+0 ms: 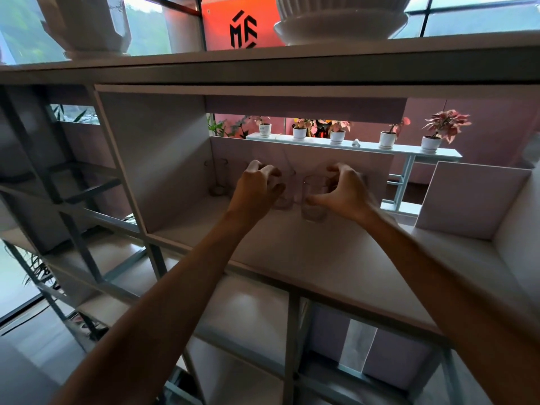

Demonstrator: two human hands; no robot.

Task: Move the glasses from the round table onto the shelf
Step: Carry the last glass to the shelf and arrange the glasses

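Head camera: both of my bare arms reach into the middle bay of the pale, open-backed compartment shelf (pixel 292 252). My left hand (pixel 257 187) has its fingers and thumb curled around the left glass (pixel 287 191), a clear straight-sided tumbler that shows just to the right of my thumb. My right hand (pixel 343 192) wraps finger and thumb around the right glass (pixel 314 201), a second clear tumbler of the same kind. It is held upright, just beside the first. Both glasses sit low over the bay's board, toward its back edge and about midway along it. The blur does not let me tell whether either base touches the wood.

A third glass (pixel 217 178), clear and upright, stands in the bay's back left corner, close to the side wall and well apart from my hands.

On the shelf's top board rest a white ribbed ceramic bowl (pixel 342 21) at the right and a white faceted vase (pixel 87 24) at the left. Between them, behind the board, is an orange panel with a black emblem (pixel 242 27). Through the open back, a row of pink-leaved plants in small white pots (pixel 337 135) lines a white ledge.
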